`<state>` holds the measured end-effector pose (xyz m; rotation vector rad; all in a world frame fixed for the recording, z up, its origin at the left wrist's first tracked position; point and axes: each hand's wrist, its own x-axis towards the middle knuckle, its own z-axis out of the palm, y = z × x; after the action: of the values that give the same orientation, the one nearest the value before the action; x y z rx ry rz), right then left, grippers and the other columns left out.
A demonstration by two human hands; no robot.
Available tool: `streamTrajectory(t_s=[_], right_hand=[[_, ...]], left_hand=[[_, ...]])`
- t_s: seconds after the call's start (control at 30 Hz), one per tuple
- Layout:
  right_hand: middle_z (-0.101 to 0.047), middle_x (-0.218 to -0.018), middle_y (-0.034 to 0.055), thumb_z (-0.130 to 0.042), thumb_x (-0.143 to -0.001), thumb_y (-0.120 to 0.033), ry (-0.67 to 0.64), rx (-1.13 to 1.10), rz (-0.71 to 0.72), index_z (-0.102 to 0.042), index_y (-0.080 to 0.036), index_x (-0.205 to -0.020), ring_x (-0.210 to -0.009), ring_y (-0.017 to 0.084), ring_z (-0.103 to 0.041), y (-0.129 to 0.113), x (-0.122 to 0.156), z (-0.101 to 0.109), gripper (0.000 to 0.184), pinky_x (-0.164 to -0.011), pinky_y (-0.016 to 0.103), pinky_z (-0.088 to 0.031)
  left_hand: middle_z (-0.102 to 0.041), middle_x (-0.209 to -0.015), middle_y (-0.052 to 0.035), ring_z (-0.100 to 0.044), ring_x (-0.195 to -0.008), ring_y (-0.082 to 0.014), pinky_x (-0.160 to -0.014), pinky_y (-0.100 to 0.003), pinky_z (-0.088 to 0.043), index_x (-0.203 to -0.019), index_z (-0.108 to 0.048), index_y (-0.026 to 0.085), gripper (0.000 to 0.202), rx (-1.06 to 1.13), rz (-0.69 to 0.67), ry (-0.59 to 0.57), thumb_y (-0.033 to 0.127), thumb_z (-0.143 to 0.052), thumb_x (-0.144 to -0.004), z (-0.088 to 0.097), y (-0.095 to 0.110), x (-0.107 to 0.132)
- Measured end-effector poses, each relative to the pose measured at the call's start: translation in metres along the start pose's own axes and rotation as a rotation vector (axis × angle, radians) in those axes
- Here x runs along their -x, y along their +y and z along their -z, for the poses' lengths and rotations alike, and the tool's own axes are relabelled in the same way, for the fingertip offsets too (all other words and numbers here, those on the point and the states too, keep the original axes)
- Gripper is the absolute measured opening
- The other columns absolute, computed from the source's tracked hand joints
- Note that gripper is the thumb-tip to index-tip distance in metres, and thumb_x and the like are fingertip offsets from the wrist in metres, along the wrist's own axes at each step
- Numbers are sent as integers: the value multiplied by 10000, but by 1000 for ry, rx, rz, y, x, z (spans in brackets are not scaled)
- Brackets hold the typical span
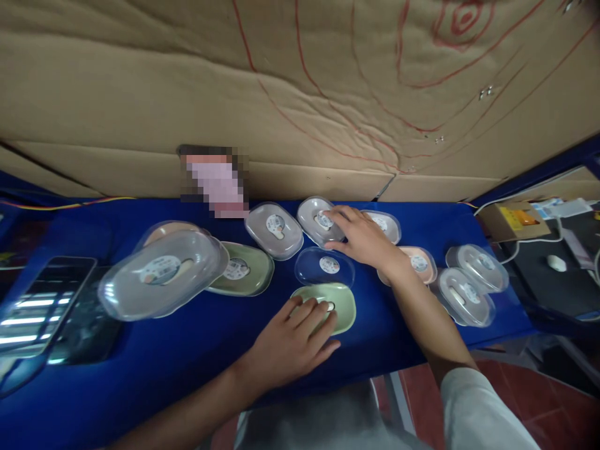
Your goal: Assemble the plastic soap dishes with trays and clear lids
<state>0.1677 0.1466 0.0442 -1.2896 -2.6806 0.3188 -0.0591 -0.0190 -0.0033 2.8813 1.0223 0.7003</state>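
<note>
My left hand [297, 340] rests on a green oval dish [344, 306], its fingers a little bent and its thumb apart. A small white spot shows by the fingertips; the hand covers much of the dish. Just behind the dish lies a clear oval lid [309, 265] with a round label. My right hand [368, 237] reaches over a grey lidded box [309, 215], fingers spread, fingertips at its label. Whether they press on it I cannot tell. Partly behind that hand is another grey lidded box [387, 225].
A grey lidded box [281, 240] and a green one [253, 281] lie left, beside stacked boxes [122, 281]. An orange box [424, 262] and grey boxes [469, 306] lie right. A tablet [60, 300] is far left. Cardboard [140, 94] walls the back of the blue table [187, 356].
</note>
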Motion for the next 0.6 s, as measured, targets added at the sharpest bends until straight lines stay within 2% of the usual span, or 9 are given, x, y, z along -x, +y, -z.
streamTrajectory(t_s=[0.03, 0.1, 0.2, 0.23, 0.3, 0.4, 0.47, 0.53, 0.6], right_hand=[[-547, -1591, 167, -726, -994, -362, -24, -34, 1, -490, -211, -1575, -1441, 354, -556, 2, -1, 2, 645, -1187, 545, -459], [-616, -1537, 133, -582, -1072, -327, -22, -89, 3, -516, -212, -1554, -1391, 298, -613, 10, 2, 12, 500, -1171, 478, -484], [-652, -1496, 121, -427, -1101, -236, 60, -13, -83, -574, -194, -1504, -1405, 270, -603, 28, 17, 33, 432, -1211, 469, -438], [-636, -1513, 122, -444, -1083, -219, 55, 37, -130, -582, -202, -1499, -1427, 282, -582, 33, 23, 39, 439, -1225, 498, -418], [-577, -1576, 116, -587, -1016, -251, -52, 122, -254, -561, -257, -1525, -1472, 333, -529, 41, 34, 47, 509, -1231, 588, -386], [-496, -1644, 132, -813, -847, -275, -256, 189, -447, -488, -293, -1583, -1499, 422, -477, 48, 41, 47, 805, -1195, 708, -368], [-479, -1659, 139, -814, -836, -223, -302, 185, -458, -449, -263, -1613, -1497, 406, -486, 51, 40, 45, 859, -1197, 658, -394], [-536, -1621, 123, -708, -934, -203, -290, 135, -384, -463, -238, -1609, -1467, 343, -537, 53, 38, 47, 719, -1197, 543, -431], [-631, -1532, 109, -542, -1040, -201, -205, 123, -354, -543, -226, -1554, -1416, 304, -593, 50, 37, 53, 515, -1173, 471, -452]], left_hand=[[-750, -1271, -109, -685, -1168, -277, -1064, -442, -490, -1299, -687, 168, 413, -6, -2, -63, 466, -683, -1013, -2, 1, 1], [-725, -1356, -123, -664, -1234, -290, -1089, -452, -469, -1340, -663, 157, 436, -2, -12, -121, 459, -671, -1025, -4, -1, 2], [-724, -1384, -79, -650, -1274, -251, -1135, -433, -430, -1297, -676, 201, 296, 89, -4, -80, 377, -619, -1067, -2, -6, 3], [-727, -1384, -66, -648, -1281, -238, -1143, -425, -422, -1281, -680, 212, 265, 126, 5, -64, 362, -601, -1078, -1, -7, 2], [-732, -1380, -52, -648, -1283, -217, -1160, -415, -409, -1266, -682, 219, 225, 184, 18, -45, 311, -585, -1085, 2, -8, 1], [-738, -1373, -46, -636, -1307, -208, -1212, -422, -364, -1274, -678, 217, 230, 234, 25, -71, 218, -598, -1058, 0, -8, 1], [-736, -1375, -54, -621, -1326, -213, -1240, -428, -330, -1281, -679, 208, 259, 217, 21, -72, 180, -609, -1034, -4, -8, 1], [-717, -1406, -70, -606, -1345, -229, -1257, -458, -302, -1301, -676, 218, 293, 142, 9, -34, 153, -618, -1020, -5, -6, 1], [-721, -1385, -70, -620, -1307, -236, -1252, -497, -292, -1298, -680, 243, 316, 53, 11, 48, 119, -624, -1012, -2, -4, 2]])
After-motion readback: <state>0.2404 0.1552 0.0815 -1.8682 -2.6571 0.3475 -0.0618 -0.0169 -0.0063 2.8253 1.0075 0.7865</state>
